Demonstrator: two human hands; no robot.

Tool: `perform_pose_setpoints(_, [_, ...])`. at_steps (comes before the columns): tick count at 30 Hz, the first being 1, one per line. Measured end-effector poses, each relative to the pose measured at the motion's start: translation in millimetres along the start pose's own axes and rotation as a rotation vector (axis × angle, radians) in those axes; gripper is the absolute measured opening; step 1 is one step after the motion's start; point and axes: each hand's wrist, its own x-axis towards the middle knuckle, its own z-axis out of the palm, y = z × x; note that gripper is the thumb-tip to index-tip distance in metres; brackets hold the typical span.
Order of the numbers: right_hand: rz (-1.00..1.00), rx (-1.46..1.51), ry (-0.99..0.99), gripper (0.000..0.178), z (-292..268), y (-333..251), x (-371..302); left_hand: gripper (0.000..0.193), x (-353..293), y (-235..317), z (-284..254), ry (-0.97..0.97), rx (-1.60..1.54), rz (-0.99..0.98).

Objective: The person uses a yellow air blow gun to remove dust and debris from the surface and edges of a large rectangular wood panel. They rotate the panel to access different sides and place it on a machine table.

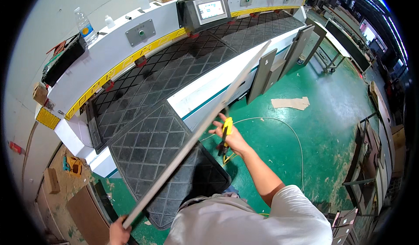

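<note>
Left hand (118, 233) cut off below, clamped on long board (181, 154), right hand (235, 139) clasping unclear yellow tool (228, 126)

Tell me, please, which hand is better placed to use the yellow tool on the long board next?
Probably the right hand: it holds the yellow tool close to the middle of the long board. The left hand grips the board's near end, away from the tool.
</note>
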Motion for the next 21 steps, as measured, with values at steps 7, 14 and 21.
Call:
perform_pose_setpoints(7, [0.262, -0.085, 0.442, 0.032, -28.1, 24.4, -14.4, 0.079, -62.2, -18.3, 145.3, 0.618, 0.391, 0.246])
perform_pose_setpoints(14, [0.355, -0.117, 0.367, 0.026, -66.5, 92.5, 11.0, 0.087, -55.9, -17.5, 323.3, 0.566, -0.024, -0.352])
perform_pose_setpoints(21, [0.356, -0.414, 0.071, 0.024, -63.4, 90.2, 63.2, 0.085, -57.7, 16.5, 359.4, 0.674, -0.046, -0.475])
